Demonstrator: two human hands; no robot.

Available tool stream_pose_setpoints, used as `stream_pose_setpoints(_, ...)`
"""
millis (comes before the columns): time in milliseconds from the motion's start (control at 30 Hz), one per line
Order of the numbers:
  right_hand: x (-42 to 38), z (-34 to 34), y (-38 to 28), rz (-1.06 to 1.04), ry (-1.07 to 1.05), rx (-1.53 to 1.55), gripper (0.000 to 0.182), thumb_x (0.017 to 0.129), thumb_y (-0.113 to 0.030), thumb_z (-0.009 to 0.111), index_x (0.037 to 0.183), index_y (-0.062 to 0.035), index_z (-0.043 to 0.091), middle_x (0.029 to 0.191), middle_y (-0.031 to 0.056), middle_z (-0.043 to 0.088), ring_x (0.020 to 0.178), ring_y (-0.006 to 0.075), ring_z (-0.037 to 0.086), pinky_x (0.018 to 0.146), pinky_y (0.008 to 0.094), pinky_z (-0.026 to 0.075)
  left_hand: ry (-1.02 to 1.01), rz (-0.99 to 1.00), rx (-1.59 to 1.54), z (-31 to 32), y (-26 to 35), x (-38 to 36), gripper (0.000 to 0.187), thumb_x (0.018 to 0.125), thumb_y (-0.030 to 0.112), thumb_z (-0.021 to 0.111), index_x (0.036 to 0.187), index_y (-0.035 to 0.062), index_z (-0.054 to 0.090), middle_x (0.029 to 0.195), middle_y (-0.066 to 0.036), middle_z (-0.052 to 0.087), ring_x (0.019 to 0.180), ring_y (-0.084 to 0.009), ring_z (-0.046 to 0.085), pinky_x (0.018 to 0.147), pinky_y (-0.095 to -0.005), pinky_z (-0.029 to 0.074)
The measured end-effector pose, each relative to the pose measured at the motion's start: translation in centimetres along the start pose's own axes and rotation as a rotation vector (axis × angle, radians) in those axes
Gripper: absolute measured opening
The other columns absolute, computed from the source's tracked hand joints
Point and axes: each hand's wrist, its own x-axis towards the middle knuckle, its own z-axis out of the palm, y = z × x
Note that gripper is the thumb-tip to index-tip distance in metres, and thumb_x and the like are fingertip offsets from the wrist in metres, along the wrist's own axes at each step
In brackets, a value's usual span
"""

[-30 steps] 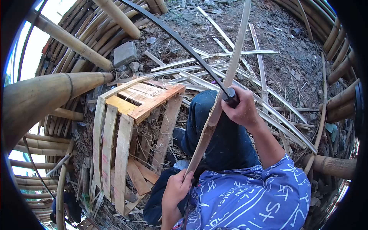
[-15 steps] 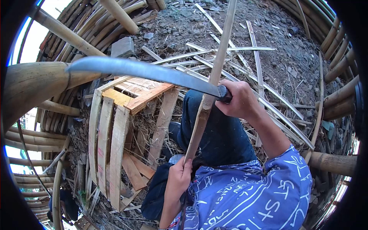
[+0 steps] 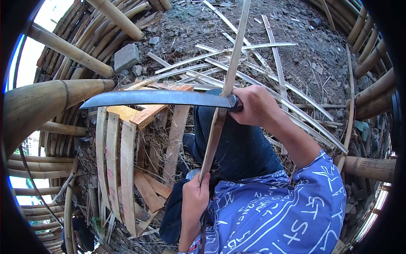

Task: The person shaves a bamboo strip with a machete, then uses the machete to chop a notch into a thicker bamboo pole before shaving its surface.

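My right hand (image 3: 255,105) is wrapped round the dark handle of a machete. The long, slightly curved machete blade (image 3: 156,98) points left and crosses over a bamboo strip (image 3: 230,72), close to the handle. Low in front of my body, my left hand (image 3: 195,197) grips the near end of that strip, thumb along it. The strip rises past my bent knee (image 3: 224,148) and runs out of the top of the view. Whether the blade's edge bites into the strip cannot be made out.
A wooden slatted crate (image 3: 127,169) stands left of my legs, with loose boards inside. Several split bamboo strips (image 3: 292,103) lie crossed on the dirt ahead. Thick bamboo poles (image 3: 46,108) are at the left, more at the right. A concrete block (image 3: 126,58) sits beyond the crate.
The machete has come down a little along the bamboo strip toward me, and its blade now lies more level. My left hand keeps its hold. The whole view has shifted slightly.
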Motion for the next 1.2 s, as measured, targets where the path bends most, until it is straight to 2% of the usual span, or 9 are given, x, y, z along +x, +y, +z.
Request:
stream_pose_setpoints(33, 0.1, 0.0, 0.1, -0.003, 0.008, 0.0, 0.022, 0.069, -0.022, 0.069, 0.077, -0.0028, 0.063, 0.068, 0.0197, 0.062, 0.07, 0.0377, 0.064, 0.064, 0.0444, 0.052, -0.002, -0.002, -0.002, 0.0, 0.0, 0.0, 0.032, 0.097, 0.026, 0.051, 0.086, -0.0029, 0.058, 0.054, -0.015, 0.049, 0.047, -0.0235, 0.05, 0.049, -0.0363, 0.039)
stream_pose_setpoints(100, 0.4, -0.1, 0.2, -0.005, 0.014, -0.004, 0.023, 0.069, -0.023, 0.069, 0.076, -0.0021, 0.063, 0.067, 0.0201, 0.062, 0.07, 0.0379, 0.064, 0.065, 0.0446, 0.053, -0.019, -0.018, 0.003, -0.1, 0.2, 0.3, 0.032, 0.097, 0.026, 0.051, 0.084, -0.0029, 0.058, 0.055, -0.018, 0.049, 0.048, -0.031, 0.052, 0.049, -0.0381, 0.039)
stream_pose_setpoints(300, 0.6, -0.3, 0.0, 0.048, -0.044, -0.108, 0.024, 0.07, -0.025, 0.068, 0.075, -0.0025, 0.063, 0.068, 0.0204, 0.063, 0.07, 0.0368, 0.065, 0.065, 0.0449, 0.053, 0.015, -0.001, 0.02, 0.2, 0.5, 0.2, 0.034, 0.097, 0.027, 0.051, 0.085, -0.0033, 0.058, 0.055, -0.019, 0.049, 0.049, -0.0345, 0.054, 0.049, -0.0393, 0.04)
stream_pose_setpoints(633, 1.2, -0.3, 0.7, 0.069, -0.104, -0.229, 0.025, 0.066, -0.022, 0.068, 0.078, -0.0013, 0.064, 0.069, 0.02, 0.064, 0.07, 0.0364, 0.066, 0.065, 0.0437, 0.055, 0.032, -0.03, -0.023, 0.3, 1.1, 0.1, 0.036, 0.098, 0.028, 0.051, 0.081, -0.0029, 0.056, 0.052, -0.018, 0.049, 0.048, -0.0343, 0.056, 0.047, -0.0392, 0.039)
stream_pose_setpoints(700, 1.2, -0.2, 1.0, 0.08, -0.128, -0.266, 0.025, 0.066, -0.022, 0.068, 0.078, -0.0012, 0.063, 0.069, 0.0202, 0.064, 0.069, 0.0363, 0.067, 0.065, 0.0437, 0.055, 0.022, 0.021, -0.002, 0.4, 0.4, 0.2, 0.036, 0.098, 0.027, 0.051, 0.079, -0.0031, 0.056, 0.051, -0.018, 0.049, 0.047, -0.0335, 0.055, 0.046, -0.0392, 0.039)
stream_pose_setpoints(900, 1.7, 0.3, 2.9, 0.106, -0.072, -0.363, 0.022, 0.066, -0.021, 0.066, 0.071, -0.0012, 0.06, 0.066, 0.0209, 0.063, 0.068, 0.0365, 0.067, 0.064, 0.0429, 0.055, 0.017, 0.003, -0.058, 0.4, 0.8, 0.1, 0.036, 0.097, 0.025, 0.052, 0.077, -0.0041, 0.054, 0.052, -0.02, 0.048, 0.047, -0.0366, 0.052, 0.046, -0.0398, 0.037)
stream_pose_setpoints(1033, 1.9, 0.7, 3.8, 0.014, 0.006, -0.384, 0.022, 0.068, -0.023, 0.065, 0.069, -0.0022, 0.058, 0.063, 0.019, 0.062, 0.063, 0.0361, 0.065, 0.061, 0.0435, 0.053, 0.004, -0.033, -0.061, 0.2, 0.8, 0.1, 0.037, 0.097, 0.025, 0.052, 0.076, -0.0043, 0.053, 0.052, -0.021, 0.046, 0.047, -0.0376, 0.05, 0.046, -0.0394, 0.037)
stream_pose_setpoints(1100, 2.1, 0.7, 4.1, -0.038, 0.033, -0.387, 0.023, 0.069, -0.024, 0.065, 0.068, -0.0026, 0.057, 0.062, 0.0181, 0.062, 0.061, 0.0359, 0.065, 0.059, 0.0437, 0.053, -0.052, -0.072, -0.064, -0.1, 0.5, 0.1, 0.037, 0.097, 0.031, 0.054, 0.084, -0.0039, 0.059, 0.055, -0.005, 0.049, 0.05, -0.0094, 0.045, 0.047, -0.0277, 0.036)
stream_pose_setpoints(1200, 2.3, 0.5, 4.3, -0.094, 0.058, -0.396, 0.025, 0.07, -0.024, 0.065, 0.065, -0.0036, 0.053, 0.059, 0.016, 0.06, 0.059, 0.0355, 0.064, 0.057, 0.0435, 0.052, -0.064, -0.1, -0.114, -0.1, 0.1, 0.0, 0.037, 0.097, 0.031, 0.054, 0.085, -0.0042, 0.059, 0.055, -0.004, 0.049, 0.051, -0.0088, 0.045, 0.048, -0.0273, 0.037)
